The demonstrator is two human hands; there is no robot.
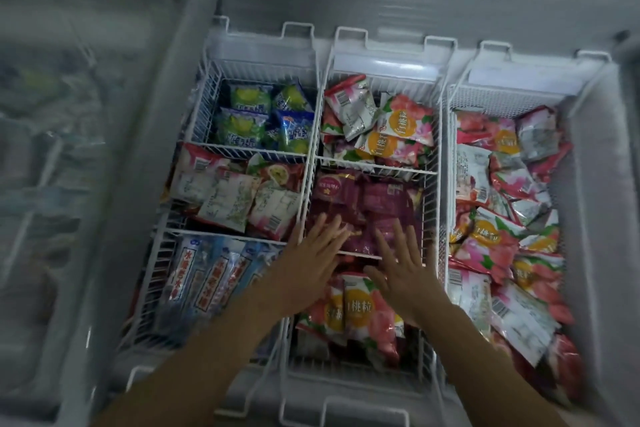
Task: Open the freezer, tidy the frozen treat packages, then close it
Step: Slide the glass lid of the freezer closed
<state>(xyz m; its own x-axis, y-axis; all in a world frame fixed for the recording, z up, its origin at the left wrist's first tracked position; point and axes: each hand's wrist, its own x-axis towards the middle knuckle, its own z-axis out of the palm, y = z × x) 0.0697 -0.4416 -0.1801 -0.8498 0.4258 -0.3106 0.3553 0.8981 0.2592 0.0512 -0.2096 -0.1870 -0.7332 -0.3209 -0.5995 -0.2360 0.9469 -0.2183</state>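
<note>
- The pink peach-print packages in the front compartment of the middle wire basket carry 白桃粒 on an orange disc; the same wording shows on packs in that basket's rear compartment and in the heap in the right basket
- The long blue-and-white packages at front left bear red characters, and the green packages at rear left bear white ones; both are too blurred to read
- The left hand is released, palm down, fingers straight and spread, holding nothing
- The right hand is the same: flat, splayed, grasping nothing
- Both sets of fingertips lie over the purple packages in the middle compartment; whether they touch or hover, I cannot tell
- The palms sit over the wire divider and the peach packs' rear edge
- The freezer stands open, its frosted lid over the left section
</note>
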